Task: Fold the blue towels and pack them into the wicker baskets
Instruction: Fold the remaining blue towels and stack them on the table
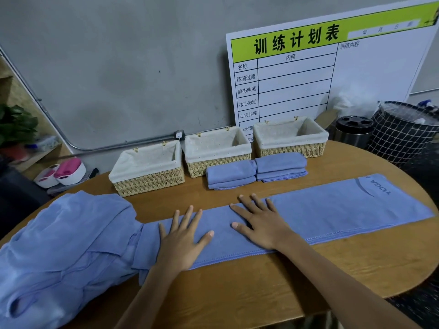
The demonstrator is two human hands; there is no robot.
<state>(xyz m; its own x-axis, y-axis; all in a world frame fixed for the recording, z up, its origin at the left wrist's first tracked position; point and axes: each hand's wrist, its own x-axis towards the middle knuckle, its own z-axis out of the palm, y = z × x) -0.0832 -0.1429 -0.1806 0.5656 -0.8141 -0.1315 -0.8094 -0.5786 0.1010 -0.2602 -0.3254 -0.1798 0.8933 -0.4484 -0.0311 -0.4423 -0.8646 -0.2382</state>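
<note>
I see three baskets in a row at the back of the worktop: left basket, middle basket, right basket. Two folded towels lie side by side before the middle and right ones. Nearer me a long towel stretches across, my left hand and right hand flat on it; a towel heap sits at its left end.

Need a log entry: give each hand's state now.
Left hand: open, fingers flat on the long blue towel.
Right hand: open, flat on the same towel.
</note>
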